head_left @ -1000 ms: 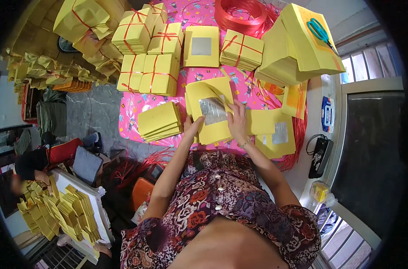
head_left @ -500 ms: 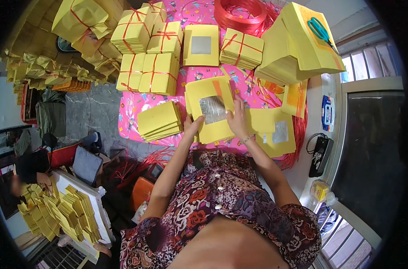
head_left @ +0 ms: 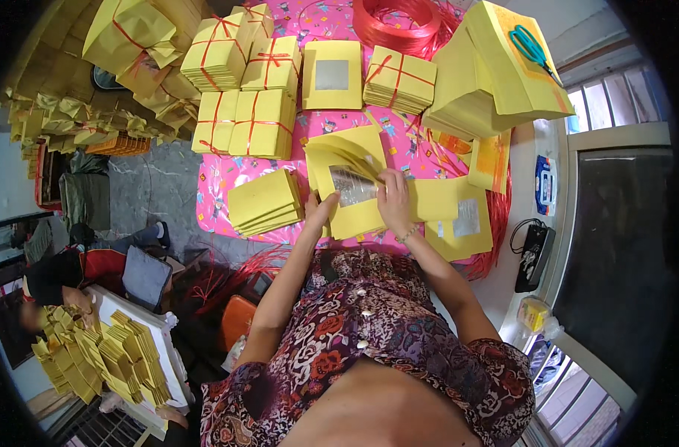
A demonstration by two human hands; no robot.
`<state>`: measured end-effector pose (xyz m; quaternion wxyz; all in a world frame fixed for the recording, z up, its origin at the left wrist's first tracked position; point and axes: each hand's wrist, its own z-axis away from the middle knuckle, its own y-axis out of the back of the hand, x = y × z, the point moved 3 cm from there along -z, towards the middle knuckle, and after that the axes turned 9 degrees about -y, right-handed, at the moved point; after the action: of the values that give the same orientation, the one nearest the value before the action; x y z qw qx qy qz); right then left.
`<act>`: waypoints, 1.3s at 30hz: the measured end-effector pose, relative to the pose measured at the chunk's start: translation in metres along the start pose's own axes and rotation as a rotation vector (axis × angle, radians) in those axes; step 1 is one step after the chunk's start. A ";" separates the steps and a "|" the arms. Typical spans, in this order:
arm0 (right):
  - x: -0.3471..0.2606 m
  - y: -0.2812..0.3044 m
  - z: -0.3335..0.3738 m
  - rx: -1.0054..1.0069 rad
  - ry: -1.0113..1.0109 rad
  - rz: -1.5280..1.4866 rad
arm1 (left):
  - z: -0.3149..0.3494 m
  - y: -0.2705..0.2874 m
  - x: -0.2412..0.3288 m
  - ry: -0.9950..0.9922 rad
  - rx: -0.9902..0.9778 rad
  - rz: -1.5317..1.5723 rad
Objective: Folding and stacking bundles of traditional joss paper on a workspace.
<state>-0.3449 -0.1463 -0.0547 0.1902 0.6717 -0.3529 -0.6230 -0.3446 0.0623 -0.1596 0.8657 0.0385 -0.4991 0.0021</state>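
In front of me lies a stack of yellow paper sheets point(head_left: 358, 216) with a silver foil square on top. Its upper part bends up in a curl. My left hand point(head_left: 321, 211) grips the stack's left edge, thumb on top beside the foil. At the right edge, my right hand point(head_left: 394, 200) is closed on the bent sheets; its fingertips are partly hidden. A small pile of yellow paper point(head_left: 265, 200) lies left of my left hand. By my right wrist are loose yellow sheets point(head_left: 459, 242), one with a silver square.
Bundles of yellow paper point(head_left: 261, 123) tied with red strips stand at the back left. Behind are a red plastic strip coil point(head_left: 395, 26) and a tall paper stack point(head_left: 466, 89) topped by teal scissors point(head_left: 529, 45). At lower left a person's hand point(head_left: 75, 299) is near folded yellow paper point(head_left: 123, 354).
The top sheets, flat before, now curl upward at the stack's upper part. My right hand's fingers have closed in at its right edge. My left hand stays about where it was.
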 end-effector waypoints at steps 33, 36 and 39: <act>-0.004 -0.009 -0.012 -0.059 -0.077 0.084 | -0.004 0.002 -0.006 -0.026 0.015 0.044; 0.002 -0.011 -0.008 -0.085 -0.002 0.185 | 0.002 0.000 0.006 -0.024 0.003 0.065; 0.002 -0.013 -0.008 -0.092 -0.006 0.159 | 0.004 0.000 0.006 -0.016 0.014 0.064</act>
<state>-0.3344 -0.1402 -0.0641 0.2688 0.6303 -0.3765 -0.6235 -0.3446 0.0619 -0.1522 0.8609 0.0287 -0.5069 0.0332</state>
